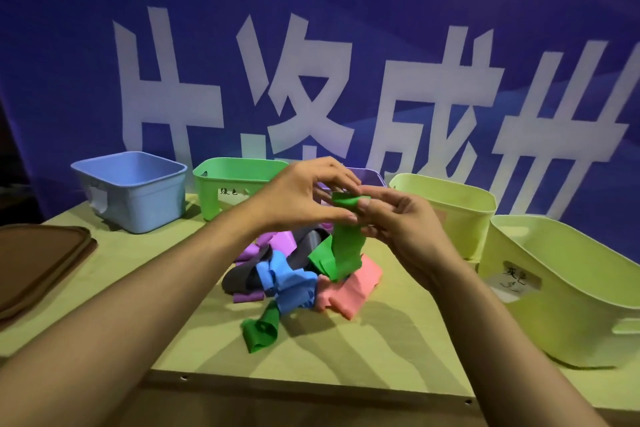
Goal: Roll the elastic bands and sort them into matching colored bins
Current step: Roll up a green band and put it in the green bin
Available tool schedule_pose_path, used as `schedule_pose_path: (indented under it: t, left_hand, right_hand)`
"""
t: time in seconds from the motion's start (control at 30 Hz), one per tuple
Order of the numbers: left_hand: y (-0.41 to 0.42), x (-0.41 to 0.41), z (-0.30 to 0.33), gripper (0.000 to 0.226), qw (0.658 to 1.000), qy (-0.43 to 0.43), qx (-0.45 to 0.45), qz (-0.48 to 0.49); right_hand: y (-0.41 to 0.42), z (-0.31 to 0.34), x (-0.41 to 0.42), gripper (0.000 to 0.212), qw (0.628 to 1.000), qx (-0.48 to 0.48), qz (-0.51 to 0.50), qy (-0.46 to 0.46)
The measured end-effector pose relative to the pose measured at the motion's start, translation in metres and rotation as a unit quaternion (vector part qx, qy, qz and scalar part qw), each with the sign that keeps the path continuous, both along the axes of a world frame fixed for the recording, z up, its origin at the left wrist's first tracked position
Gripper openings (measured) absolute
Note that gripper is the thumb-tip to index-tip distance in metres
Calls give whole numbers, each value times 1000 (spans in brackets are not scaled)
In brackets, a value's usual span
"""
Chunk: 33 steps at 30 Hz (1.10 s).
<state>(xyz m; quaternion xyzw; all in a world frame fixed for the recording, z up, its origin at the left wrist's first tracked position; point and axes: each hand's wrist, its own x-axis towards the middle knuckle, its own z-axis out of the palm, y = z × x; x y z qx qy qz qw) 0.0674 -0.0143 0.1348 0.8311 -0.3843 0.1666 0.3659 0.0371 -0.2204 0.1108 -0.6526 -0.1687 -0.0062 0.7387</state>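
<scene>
While pinching the green elastic band (341, 246) between left hand (304, 192) and right hand (398, 224), starting its roll above the table's middle, tail hanging free, green bin (239, 180) along the far edge.

A staged demo booth: a blue printed banner (311, 45) hangs behind a plywood table (346, 357).

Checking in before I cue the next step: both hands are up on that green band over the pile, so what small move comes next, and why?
Probably keep winding the green band downward. The left hand and right hand pinch only its curled top end, while most of it hangs loose, its tail reaching the pile. It looks too unrolled to go in the green bin yet.
</scene>
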Motion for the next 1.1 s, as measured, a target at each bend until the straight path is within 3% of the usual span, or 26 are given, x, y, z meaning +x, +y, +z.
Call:
schedule_pose_path:
  t: [0.23,0.4,0.57,0.7,0.87,0.97,1.1]
  left_hand:
    - [-6,3,8,32,997,-74,29,4]
    - [-9,9,14,15,997,-19,-52,50]
    - [-13,7,30,12,990,33,-132,42]
    - [-15,9,46,13,986,32,-153,50]
    - [-13,16,58,16,986,28,-138,89]
    - [-11,25,56,19,981,45,-151,113]
    - [-11,33,46,16,975,58,-164,141]
  right_hand:
    - [-3,9,-1,23,1000,-15,-21,-16]
    - [-10,9,0,42,999,-38,15,-16]
    - [-9,3,8,20,981,-168,-26,-92]
    - [-4,-16,18,16,969,-206,-44,-132]
    - [-6,-54,24,21,982,-160,-14,-98]
    - [-4,-69,18,19,993,-113,2,-28]
    - [-5,-93,11,17,990,-141,-3,23]
